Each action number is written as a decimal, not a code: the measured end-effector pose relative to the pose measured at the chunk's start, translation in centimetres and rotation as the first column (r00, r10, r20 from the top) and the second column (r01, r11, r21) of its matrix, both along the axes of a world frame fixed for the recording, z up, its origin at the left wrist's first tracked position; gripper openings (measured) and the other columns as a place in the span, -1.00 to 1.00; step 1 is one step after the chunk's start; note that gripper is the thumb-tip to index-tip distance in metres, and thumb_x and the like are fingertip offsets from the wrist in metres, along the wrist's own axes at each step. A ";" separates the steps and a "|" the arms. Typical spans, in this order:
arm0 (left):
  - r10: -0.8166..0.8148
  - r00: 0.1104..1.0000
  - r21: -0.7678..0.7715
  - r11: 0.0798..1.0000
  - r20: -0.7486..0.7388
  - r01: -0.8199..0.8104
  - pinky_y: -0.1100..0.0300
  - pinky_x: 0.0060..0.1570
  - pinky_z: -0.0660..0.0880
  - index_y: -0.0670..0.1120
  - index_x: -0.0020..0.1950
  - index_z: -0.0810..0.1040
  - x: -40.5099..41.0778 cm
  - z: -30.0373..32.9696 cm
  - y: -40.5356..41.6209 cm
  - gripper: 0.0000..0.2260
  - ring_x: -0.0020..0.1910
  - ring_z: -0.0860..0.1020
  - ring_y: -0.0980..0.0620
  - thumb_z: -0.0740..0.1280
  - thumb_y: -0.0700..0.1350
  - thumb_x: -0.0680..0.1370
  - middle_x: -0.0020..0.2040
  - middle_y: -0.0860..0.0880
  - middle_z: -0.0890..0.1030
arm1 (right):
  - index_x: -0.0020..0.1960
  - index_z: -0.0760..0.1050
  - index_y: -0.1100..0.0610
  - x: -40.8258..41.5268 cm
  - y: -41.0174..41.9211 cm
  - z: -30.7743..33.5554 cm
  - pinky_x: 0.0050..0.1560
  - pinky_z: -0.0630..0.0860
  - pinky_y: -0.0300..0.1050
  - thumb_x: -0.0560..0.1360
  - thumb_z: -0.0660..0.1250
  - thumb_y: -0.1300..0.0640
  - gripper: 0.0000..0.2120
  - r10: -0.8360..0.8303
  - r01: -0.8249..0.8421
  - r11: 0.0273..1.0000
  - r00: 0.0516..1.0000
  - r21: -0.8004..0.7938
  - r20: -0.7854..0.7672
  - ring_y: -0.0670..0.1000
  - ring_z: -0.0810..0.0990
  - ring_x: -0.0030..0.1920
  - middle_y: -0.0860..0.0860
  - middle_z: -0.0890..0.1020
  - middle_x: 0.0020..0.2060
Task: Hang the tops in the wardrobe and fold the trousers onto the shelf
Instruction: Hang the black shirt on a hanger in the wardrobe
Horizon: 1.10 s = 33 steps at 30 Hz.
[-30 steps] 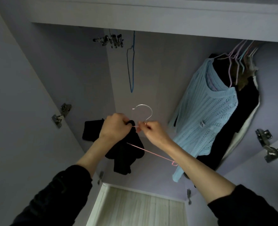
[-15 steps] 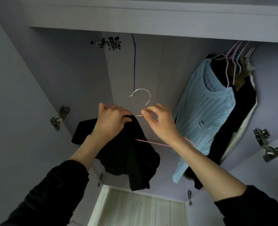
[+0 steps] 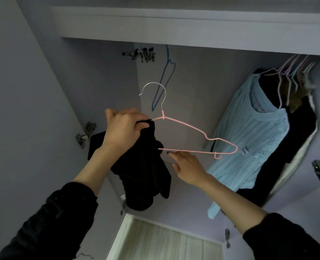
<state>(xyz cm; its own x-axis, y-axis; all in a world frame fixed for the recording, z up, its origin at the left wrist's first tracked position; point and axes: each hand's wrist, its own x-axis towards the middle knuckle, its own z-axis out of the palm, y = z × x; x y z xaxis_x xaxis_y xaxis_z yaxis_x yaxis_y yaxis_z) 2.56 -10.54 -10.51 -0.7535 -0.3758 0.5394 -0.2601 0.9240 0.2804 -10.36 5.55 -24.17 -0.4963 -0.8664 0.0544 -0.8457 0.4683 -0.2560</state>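
Fingers [image 3: 136, 123] of the left hand [image 3: 124, 131] pinch the black top [image 3: 144, 169] against the pink hanger [image 3: 191, 136]; right hand [image 3: 188, 168] is open beneath its bar. Dressing step underway; next, seat the other shoulder.

Pink-coated wire hanger [image 3: 191, 128] with a bare, shiny metal hook; black top [image 3: 142, 171] — soft matt cloth; blue sweater [image 3: 257, 139] at three o'clock — open-knit.

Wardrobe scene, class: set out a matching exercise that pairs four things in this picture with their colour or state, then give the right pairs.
Things:
1. thin wire hanger with silver hook
2. open-knit sweater
3. bunched dark garment
4. empty wire hanger at the back

States:
A. blue, hanging bare
B. black, gripped by the left hand
C. pink, held up
D. light blue, already hung

Pairs: 1-C, 2-D, 3-B, 4-A
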 end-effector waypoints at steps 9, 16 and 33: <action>0.063 0.996 -0.023 0.998 -0.061 -0.065 0.11 -0.08 0.06 0.01 -0.05 0.67 3.1 1.5 -2.7 -0.86 -0.03 0.52 -0.03 0.31 -0.11 0.51 -0.11 0.00 0.62 | 0.51 0.07 -0.13 0.0 -6.7 0.8 0.34 0.28 0.11 0.55 0.23 0.10 -0.40 0.170 -0.175 0.983 0.982 0.060 0.082 0.15 0.20 0.41 0.05 0.15 0.48; 0.319 0.948 -0.044 0.947 0.027 -0.317 0.08 -0.03 0.10 -0.01 0.02 0.66 5.4 -0.4 -5.8 -0.86 0.00 0.56 -0.10 0.33 -0.15 0.52 0.01 -0.05 0.65 | 0.31 0.42 0.01 -2.9 -3.5 -1.0 0.19 0.41 0.04 0.58 0.16 -0.06 -0.66 -0.004 0.008 0.990 1.000 0.140 -0.028 0.12 0.43 0.27 0.05 0.48 0.26; 0.261 0.953 -0.132 0.961 0.153 -0.242 0.11 -0.18 0.01 -0.06 -0.18 0.65 2.2 -4.9 -5.1 -0.88 -0.25 0.55 -0.16 0.36 -0.23 0.48 -0.22 -0.11 0.64 | 0.14 0.58 0.03 -8.7 7.1 5.4 0.14 0.42 -0.07 0.57 0.25 0.05 -0.79 -0.164 0.155 0.985 0.975 0.069 0.150 0.06 0.55 0.04 0.05 0.57 -0.01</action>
